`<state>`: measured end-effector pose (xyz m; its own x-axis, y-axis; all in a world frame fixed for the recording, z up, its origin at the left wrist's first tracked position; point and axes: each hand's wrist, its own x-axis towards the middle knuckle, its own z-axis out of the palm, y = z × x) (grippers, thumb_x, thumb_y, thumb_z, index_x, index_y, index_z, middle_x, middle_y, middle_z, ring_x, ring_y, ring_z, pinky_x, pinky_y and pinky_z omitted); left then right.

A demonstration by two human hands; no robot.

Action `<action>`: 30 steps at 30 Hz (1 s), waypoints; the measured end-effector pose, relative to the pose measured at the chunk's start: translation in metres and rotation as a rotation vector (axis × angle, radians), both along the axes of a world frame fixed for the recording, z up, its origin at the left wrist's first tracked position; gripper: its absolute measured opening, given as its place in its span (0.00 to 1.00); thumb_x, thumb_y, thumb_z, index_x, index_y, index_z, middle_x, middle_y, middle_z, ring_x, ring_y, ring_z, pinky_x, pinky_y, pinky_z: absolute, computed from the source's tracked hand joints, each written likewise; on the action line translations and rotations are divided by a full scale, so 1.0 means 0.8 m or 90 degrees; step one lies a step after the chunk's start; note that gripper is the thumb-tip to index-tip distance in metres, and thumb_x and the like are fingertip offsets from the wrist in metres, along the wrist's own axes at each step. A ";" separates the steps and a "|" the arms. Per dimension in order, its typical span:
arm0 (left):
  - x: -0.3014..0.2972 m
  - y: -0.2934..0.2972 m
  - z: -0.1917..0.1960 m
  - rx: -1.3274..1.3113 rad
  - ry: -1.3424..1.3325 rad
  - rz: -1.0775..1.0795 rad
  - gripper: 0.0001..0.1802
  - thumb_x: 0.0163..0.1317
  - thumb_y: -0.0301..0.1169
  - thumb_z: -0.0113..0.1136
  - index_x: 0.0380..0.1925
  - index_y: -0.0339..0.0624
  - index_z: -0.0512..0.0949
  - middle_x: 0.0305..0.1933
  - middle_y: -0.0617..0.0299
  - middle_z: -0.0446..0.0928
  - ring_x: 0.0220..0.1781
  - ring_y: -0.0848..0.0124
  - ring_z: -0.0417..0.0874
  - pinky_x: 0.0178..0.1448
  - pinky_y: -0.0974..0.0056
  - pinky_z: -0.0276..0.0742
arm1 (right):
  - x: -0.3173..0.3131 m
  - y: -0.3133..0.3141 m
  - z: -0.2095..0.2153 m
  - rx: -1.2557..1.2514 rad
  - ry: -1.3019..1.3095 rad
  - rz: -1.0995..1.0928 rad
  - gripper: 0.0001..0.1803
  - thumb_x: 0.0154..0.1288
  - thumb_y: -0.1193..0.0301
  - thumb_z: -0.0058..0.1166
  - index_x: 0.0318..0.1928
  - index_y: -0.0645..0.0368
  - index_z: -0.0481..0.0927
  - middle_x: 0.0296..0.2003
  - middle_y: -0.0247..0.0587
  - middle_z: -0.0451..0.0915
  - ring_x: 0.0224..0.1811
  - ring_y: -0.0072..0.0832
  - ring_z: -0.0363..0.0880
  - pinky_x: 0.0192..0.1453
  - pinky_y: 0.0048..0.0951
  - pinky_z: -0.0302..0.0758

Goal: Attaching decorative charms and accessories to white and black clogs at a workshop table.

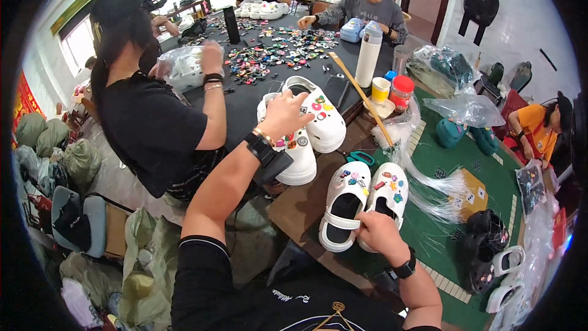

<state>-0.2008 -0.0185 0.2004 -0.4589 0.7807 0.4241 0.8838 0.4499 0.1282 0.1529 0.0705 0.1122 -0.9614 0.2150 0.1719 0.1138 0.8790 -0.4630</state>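
Note:
My left hand (280, 115) grips a pair of white clogs at the table's corner, its fingers curled over the inner edges between the two shoes. Bright charms dot the right-hand clog (323, 119) of this pair, and more sit on the left-hand clog (298, 160), partly covered by my hand and wrist. Lower right, my right hand (383, 233) is closed around the heel end of a second pair of white clogs. That pair's left clog (346, 199) has its strap across the opening; the right clog (392, 190) touches it, both toes pointing away from me.
Loose colourful charms (269, 55) cover the dark table, where co-workers (162, 95) handle shoes. A white bottle (368, 55), red-lidded jar (402, 91), wooden stick (361, 98) and teal scissors (360, 157) lie close by. On the green table are white strands (438, 193) and black clogs (487, 239).

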 end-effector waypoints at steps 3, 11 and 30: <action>-0.012 0.000 -0.004 -0.008 -0.079 -0.004 0.36 0.55 0.51 0.65 0.61 0.44 0.74 0.50 0.37 0.75 0.51 0.46 0.79 0.58 0.52 0.74 | 0.013 0.010 0.015 -0.053 0.045 -0.020 0.08 0.54 0.73 0.55 0.36 0.55 0.81 0.30 0.47 0.80 0.35 0.47 0.80 0.39 0.45 0.77; -0.052 -0.003 -0.013 0.013 -0.095 -0.050 0.35 0.57 0.46 0.63 0.60 0.34 0.72 0.58 0.37 0.74 0.61 0.45 0.73 0.66 0.52 0.68 | 0.149 0.051 0.144 -0.075 0.150 -0.152 0.08 0.54 0.76 0.61 0.37 0.59 0.80 0.30 0.48 0.80 0.33 0.47 0.80 0.36 0.38 0.75; -0.090 0.030 -0.012 0.028 -0.205 -0.089 0.24 0.47 0.40 0.72 0.29 0.28 0.74 0.27 0.44 0.78 0.27 0.59 0.80 0.33 0.55 0.73 | 0.491 0.215 0.066 0.267 -0.057 -0.956 0.26 0.56 0.67 0.59 0.58 0.52 0.74 0.43 0.58 0.79 0.47 0.54 0.80 0.51 0.49 0.77</action>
<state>-0.2731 0.0054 0.1904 -0.4649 0.8293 0.3101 0.8476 0.3157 0.4264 0.5460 0.2423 0.1649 0.0729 0.9049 0.4194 0.9858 -0.0016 -0.1680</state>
